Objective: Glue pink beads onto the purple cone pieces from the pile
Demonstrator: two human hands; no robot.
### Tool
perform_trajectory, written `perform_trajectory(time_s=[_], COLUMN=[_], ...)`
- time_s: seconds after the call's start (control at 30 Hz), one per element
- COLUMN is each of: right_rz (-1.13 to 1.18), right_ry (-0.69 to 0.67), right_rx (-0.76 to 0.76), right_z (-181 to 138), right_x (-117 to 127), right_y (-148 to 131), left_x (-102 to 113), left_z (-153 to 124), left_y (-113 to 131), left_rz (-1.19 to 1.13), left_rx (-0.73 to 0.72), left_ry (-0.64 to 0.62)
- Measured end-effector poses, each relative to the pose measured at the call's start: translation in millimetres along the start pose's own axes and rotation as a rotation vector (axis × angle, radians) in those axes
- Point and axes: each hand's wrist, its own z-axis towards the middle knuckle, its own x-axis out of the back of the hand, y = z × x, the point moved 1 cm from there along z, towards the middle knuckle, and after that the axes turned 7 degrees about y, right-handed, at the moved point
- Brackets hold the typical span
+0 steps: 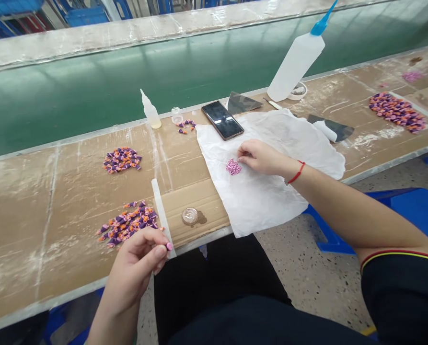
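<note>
My left hand (pixel 140 258) is closed, with thumb and forefinger pinching a small piece with a round pink end (pixel 169 246); most of the piece is hidden by the fingers. Just behind that hand lies a heap of small purple, orange and pink pieces (pixel 127 223). Over the white paper sheet (pixel 264 201), my right hand (pixel 259 155) has its fingertips pinched together at the edge of a pile of tiny pink bits (pixel 233 166). Whatever those fingertips hold is too small to make out. A small round dish of clear, shiny stuff (pixel 190 216) sits on cardboard between the hands.
A phone (pixel 223 120) lies on the paper's far edge. Behind stand a small dropper bottle (pixel 150 110) and a large blue-tipped bottle (pixel 296 64), beside a tape roll (pixel 298 91). More coloured pieces lie at left (pixel 122 160) and far right (pixel 397 112). A green strip (pixel 91 91) runs beyond.
</note>
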Motion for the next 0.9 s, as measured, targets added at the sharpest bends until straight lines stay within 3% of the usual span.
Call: perform_trajectory(time_s=[0.17, 0.27, 0.33, 0.57, 0.7, 0.9], right_rz=[0.197, 0.513, 0.572, 0.278, 0.146, 0.049], right_ry=[0.053, 0.066, 0.092, 0.219, 0.292, 0.317], right_rx=[-0.097, -0.116, -0.046, 0.505, 0.648, 0.735], right_z=[-12.3, -27.1, -39.0, -73.0, -81.4, -87.2], right_x=[7.1, 10.1, 11.9, 20.4, 21.7, 18.5], right_y=[-10.4, -33.3, -56.0, -134.3, -150.6, -156.9], left_x=[2.3, -2.6, -15.4, -76.6, -83.5, -81.7], left_z=[0.8, 5.3, 8.1, 11.6, 7.9, 1.2], left_y=[-3.1, -2.9, 1.5, 29.9, 33.3, 32.9], left_rz=[0.007, 0.020, 0.057, 0.276, 0.278, 0.288], left_rx=[-0.031, -0.076, -0.112, -0.338, -0.390, -0.457], left_ry=[-0.025, -0.056, -0.085, -0.157, -0.172, -0.155])
